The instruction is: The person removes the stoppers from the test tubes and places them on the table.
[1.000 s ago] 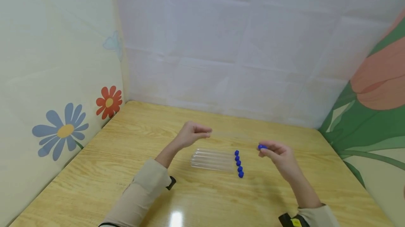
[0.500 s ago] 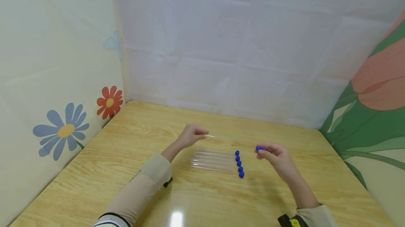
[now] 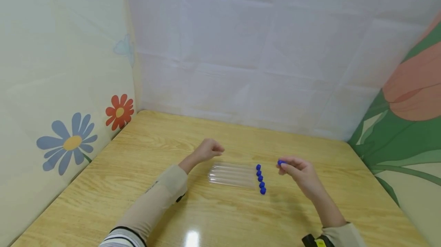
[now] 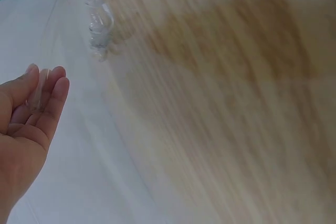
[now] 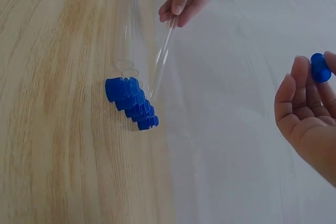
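My left hand (image 3: 206, 150) pinches one end of a clear test tube (image 5: 164, 56) between thumb and fingers, above the table. In the head view that tube hardly shows; in the left wrist view its rounded end sits between the fingertips. To the right, my right hand (image 3: 299, 171) holds a blue test tube stopper (image 5: 320, 68) at its fingertips, apart from the tube. Below and between the hands, several clear test tubes (image 3: 231, 175) lie side by side, rounded ends to the left. A row of several blue stoppers (image 3: 260, 178) lies just off their open ends.
The wooden table (image 3: 220, 216) carries the tubes and stoppers. A white cloth backdrop (image 3: 241, 67) rises behind it. Printed flower panels (image 3: 72, 143) stand along the left and right edges.
My left hand has come down and slightly left, still holding the tube. The right hand with its stopper has shifted a little left. The tubes and stoppers on the table stay put.
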`<state>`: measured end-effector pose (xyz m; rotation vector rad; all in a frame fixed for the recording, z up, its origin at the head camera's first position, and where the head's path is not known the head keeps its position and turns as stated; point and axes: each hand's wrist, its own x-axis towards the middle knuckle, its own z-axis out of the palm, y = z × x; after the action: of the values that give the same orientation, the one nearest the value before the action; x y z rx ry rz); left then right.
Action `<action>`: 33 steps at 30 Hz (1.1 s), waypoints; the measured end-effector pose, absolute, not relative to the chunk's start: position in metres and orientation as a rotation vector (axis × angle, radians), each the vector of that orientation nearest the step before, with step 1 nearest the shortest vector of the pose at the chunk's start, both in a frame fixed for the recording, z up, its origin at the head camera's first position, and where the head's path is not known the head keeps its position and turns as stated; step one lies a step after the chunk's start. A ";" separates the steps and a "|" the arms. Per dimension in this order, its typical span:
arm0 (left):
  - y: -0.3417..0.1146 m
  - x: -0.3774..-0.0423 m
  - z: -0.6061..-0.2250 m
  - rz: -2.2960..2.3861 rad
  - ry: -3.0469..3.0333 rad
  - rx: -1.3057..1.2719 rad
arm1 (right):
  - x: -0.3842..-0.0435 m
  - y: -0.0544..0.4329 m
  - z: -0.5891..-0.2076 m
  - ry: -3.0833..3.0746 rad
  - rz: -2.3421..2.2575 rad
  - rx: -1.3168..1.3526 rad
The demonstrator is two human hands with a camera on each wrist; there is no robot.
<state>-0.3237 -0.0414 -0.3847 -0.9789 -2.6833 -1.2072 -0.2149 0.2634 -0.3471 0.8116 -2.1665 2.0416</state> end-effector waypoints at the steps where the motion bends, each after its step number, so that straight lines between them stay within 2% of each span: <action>1: -0.042 -0.324 -0.386 -1.199 -2.685 -0.994 | -0.215 0.263 -0.347 -2.170 2.040 0.807; 18: -0.038 -0.333 -0.396 -1.147 -2.761 -1.027 | -0.215 0.264 -0.347 -2.175 2.079 0.791; 33: -0.032 -0.336 -0.408 -0.893 -2.832 -1.055 | -0.216 0.263 -0.347 -2.221 2.068 0.768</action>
<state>-0.3357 -0.0323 -0.4085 -1.0547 -2.8319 -0.8929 -0.2157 0.2634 -0.3465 0.7685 -2.2205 2.0682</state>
